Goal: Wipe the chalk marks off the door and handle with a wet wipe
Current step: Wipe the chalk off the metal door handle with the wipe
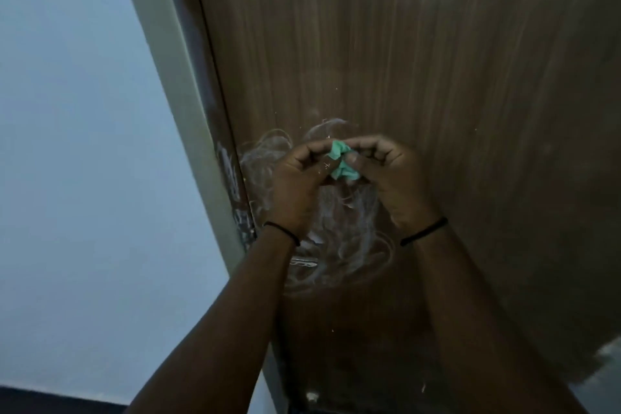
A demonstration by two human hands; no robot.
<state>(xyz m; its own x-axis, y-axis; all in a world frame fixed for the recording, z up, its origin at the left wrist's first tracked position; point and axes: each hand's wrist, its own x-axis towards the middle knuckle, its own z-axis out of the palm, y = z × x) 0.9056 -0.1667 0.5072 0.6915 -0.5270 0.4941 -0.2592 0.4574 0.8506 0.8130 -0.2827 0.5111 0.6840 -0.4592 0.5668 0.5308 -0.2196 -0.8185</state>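
Blue-grey wall (84,144) far left, then the pale frame (174,84) with chalk smeared down its inner edge (232,175), worth catching on the way past; brown door (420,44) fills the rest; chalk (339,242) sits in loops and scribbles around and below the hands, nothing visibly wiped off yet by the look of it; handle mostly hidden behind the left wrist, maybe a glint of metal there, can't really tell. Left hand (299,178) curled with fingertips pinching one side of the green wipe (342,161); right hand (389,171) curled the same way, pinching the other side; wipe bunched into a small wad between the two, held just in front of the door, probably not touching it. Looks like refolding or opening the wipe up before the next pass; best to spread it flat over a few fingers rather than scrubbing with a crumpled ball, more surface and less smearing; fold to a clean face once it goes white; start at the top of the scribble and work down in overlapping strokes so the slurry doesn't run over cleaned wood; go with the grain; do the frame edge and handle last with a fresh fold, wrapping the wipe round the handle; lighting is dim, so check from an angle for leftover haze.
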